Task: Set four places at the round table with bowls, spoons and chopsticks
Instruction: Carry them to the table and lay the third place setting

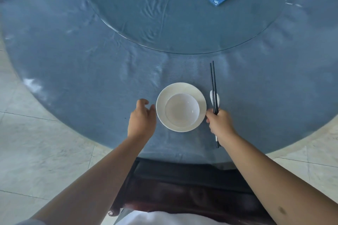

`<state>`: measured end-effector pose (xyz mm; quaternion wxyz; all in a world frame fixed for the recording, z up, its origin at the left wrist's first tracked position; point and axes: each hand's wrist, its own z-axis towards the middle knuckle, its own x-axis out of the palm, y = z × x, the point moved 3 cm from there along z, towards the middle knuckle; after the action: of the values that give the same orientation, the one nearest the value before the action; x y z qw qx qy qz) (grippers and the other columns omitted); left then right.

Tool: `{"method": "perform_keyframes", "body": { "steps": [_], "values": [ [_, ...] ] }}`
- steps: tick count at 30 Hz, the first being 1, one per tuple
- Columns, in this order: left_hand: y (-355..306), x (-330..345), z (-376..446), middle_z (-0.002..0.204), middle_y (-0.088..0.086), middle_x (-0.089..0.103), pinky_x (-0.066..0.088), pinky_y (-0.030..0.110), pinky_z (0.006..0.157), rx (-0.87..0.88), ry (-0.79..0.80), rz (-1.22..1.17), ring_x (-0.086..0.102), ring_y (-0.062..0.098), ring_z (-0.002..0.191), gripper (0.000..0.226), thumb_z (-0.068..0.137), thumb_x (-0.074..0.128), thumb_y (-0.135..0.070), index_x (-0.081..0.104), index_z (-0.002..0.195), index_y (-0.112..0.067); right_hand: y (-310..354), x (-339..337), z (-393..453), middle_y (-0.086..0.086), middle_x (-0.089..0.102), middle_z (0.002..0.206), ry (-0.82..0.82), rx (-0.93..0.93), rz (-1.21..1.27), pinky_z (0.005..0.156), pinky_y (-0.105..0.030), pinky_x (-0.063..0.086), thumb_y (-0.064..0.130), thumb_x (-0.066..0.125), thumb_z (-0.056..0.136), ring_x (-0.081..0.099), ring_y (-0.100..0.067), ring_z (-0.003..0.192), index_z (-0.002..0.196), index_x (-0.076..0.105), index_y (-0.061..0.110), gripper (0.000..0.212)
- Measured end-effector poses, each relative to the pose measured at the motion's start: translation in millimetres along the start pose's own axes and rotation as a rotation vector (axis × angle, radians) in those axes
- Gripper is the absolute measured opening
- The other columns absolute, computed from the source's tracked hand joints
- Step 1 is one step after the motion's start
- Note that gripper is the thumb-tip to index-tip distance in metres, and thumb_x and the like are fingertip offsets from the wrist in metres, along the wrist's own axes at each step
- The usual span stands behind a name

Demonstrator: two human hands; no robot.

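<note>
Round table (73,56): right hand (220,124) grips chopsticks (213,86).

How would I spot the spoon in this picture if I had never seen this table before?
Start at the round table with the grey-blue cloth and find the white bowl on its white plate near the front edge. Just right of the plate, the right hand grips a pair of black chopsticks. The small white ceramic spoon lies under them, pale and rounded against the thin dark sticks.
</note>
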<state>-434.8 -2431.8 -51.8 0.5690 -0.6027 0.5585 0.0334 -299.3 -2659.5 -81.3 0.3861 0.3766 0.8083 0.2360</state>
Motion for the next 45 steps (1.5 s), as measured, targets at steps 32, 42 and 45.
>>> {"method": "perform_keyframes", "body": {
  "steps": [32, 42, 45],
  "values": [
    [-75, 14, -33, 0.059, -0.001, 0.070, 0.057, 0.040, 0.068, 0.013, 0.386, -0.216, 0.064, 0.020, 0.060, 0.019, 0.095, 0.052, -0.022, 0.069, 0.093, -0.028, 54, -51, -55, -0.012, 0.073, 0.078, 0.637, -0.112, 0.004, 0.043, -0.022, 0.038, 0.014, 0.057, 0.096, 0.047, -0.014, 0.042, 0.095, 0.062, 0.010, 0.007],
    [-61, 7, -18, 0.096, 0.002, 0.063, 0.034, 0.018, 0.055, -0.002, 0.011, -0.158, 0.056, 0.018, 0.084, 0.020, 0.095, 0.053, -0.029, 0.058, 0.112, -0.021, 43, -46, -23, -0.001, 0.053, 0.053, 0.256, -0.097, 0.172, 0.037, -0.019, 0.024, 0.012, 0.061, 0.091, 0.031, -0.009, 0.035, 0.077, 0.061, 0.008, 0.015],
    [-45, 9, -8, 0.123, 0.005, 0.056, 0.039, 0.025, 0.071, -0.039, 0.114, -0.066, 0.054, 0.018, 0.097, 0.038, 0.094, 0.055, -0.025, 0.051, 0.132, -0.021, 48, -32, -15, 0.001, 0.053, 0.051, 0.261, -0.102, 0.119, 0.037, -0.018, 0.023, 0.012, 0.062, 0.089, 0.032, -0.008, 0.036, 0.074, 0.061, 0.012, 0.015]
  ]
}}
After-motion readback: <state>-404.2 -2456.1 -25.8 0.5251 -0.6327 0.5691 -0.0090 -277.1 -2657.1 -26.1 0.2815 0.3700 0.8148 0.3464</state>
